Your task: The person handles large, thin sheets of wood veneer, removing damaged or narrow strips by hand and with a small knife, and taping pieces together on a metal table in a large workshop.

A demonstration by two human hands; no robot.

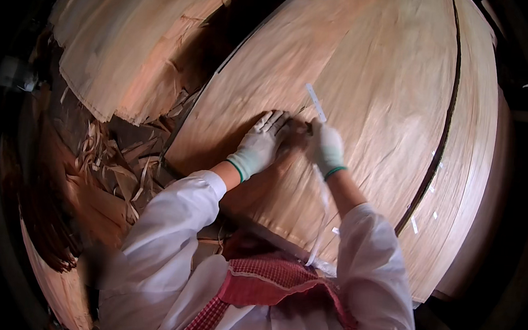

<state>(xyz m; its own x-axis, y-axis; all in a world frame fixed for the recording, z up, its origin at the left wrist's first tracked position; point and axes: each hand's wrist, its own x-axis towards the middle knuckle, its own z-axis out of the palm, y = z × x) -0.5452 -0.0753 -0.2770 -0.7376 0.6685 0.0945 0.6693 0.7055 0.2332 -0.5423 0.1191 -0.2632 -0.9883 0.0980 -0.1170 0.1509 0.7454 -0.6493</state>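
The veneer sheet [368, 99] lies flat across the stack in front of me, wide and pale, and I judge it light, thin and brittle along the grain, apt to split if lifted by a corner; better pressed flat or taken at an edge with both hands. A strip of tape [316, 103] runs up from my fingers over a dark spot in the wood. My left hand [259, 143], gloved, lies spread and flat on the sheet beside that spot. My right hand [326, 148] is pinched narrow on the tape. A dark gap [443, 135] separates this sheet from the next, and wood scraps [115, 166] litter the left side.
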